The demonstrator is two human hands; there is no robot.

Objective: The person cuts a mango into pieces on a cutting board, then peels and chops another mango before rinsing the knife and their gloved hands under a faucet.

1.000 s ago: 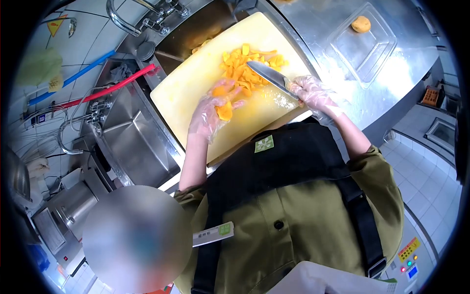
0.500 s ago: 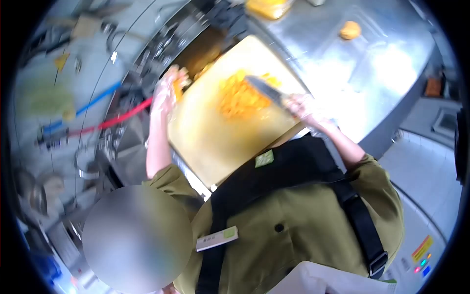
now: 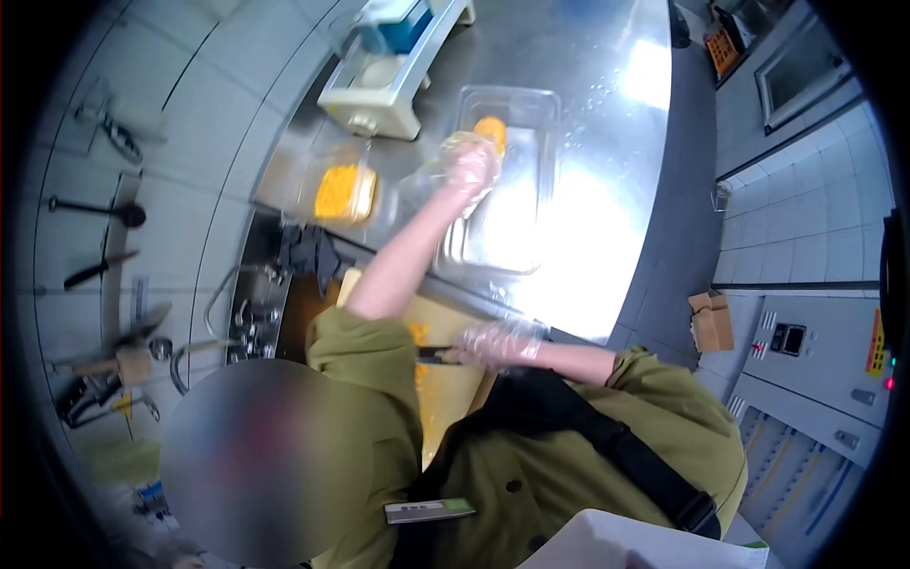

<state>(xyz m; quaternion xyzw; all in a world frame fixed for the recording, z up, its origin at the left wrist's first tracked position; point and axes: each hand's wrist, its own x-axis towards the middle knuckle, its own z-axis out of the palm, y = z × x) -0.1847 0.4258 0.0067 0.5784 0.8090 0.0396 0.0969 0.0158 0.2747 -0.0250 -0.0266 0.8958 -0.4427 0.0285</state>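
Observation:
My left hand (image 3: 471, 166), in a clear plastic glove, reaches over a clear rectangular tray (image 3: 553, 180) on the steel counter. Its fingers are curled against a round orange piece (image 3: 490, 131) at the tray's far end; the exact contact is partly hidden. Lower down, my gloved right hand (image 3: 498, 343) grips a knife (image 3: 434, 354) by its handle, with the blade over the cutting board (image 3: 455, 318). Chopped orange bits (image 3: 419, 377) lie on the board beside the blade. My left arm and sleeve hide much of the board.
A container of orange shreds (image 3: 343, 192) stands left of the tray. Behind it is a white stand (image 3: 384, 109). A dark cloth (image 3: 311, 254) lies by the sink taps (image 3: 251, 318). Utensils, including a ladle (image 3: 128, 214), hang on the tiled wall.
My left hand has left the sink side of the board and stretched across to the round orange piece. The view has turned, and my right hand still holds the knife over the board.

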